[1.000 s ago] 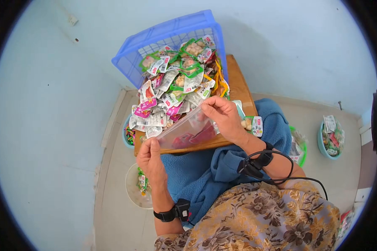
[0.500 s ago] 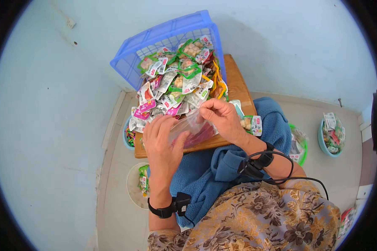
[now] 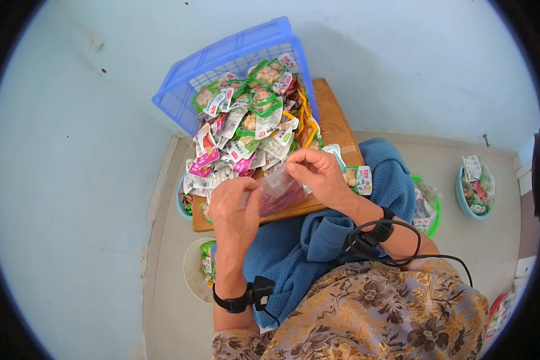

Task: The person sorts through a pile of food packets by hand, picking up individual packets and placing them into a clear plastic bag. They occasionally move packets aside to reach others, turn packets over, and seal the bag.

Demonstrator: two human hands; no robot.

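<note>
Between my two hands is a clear plastic bag (image 3: 276,191) with something dark pink inside or behind it, above the near edge of the wooden table (image 3: 336,114). My left hand (image 3: 231,207) is closed on the bag's left side, thumb against bent fingers. At its upper right corner, my right hand (image 3: 319,176) pinches the plastic between thumb and forefinger. Just beyond the bag lies a heap of small sealed snack packets (image 3: 246,135), spilling from a tipped blue plastic basket (image 3: 222,48). One packet (image 3: 363,180) with a green edge lies beside my right hand.
A blue fleece cloth (image 3: 294,246) covers my lap. On the floor stand a blue bowl (image 3: 462,198) and a green-rimmed basin (image 3: 436,222) at right, a pale tub (image 3: 189,276) at left, all with packets. Another blue basin (image 3: 180,204) sits left of the table.
My left hand's fingers have curled in from a spread pose and closed on the bag's left side. My right hand keeps its pinch. The view has shifted slightly.
</note>
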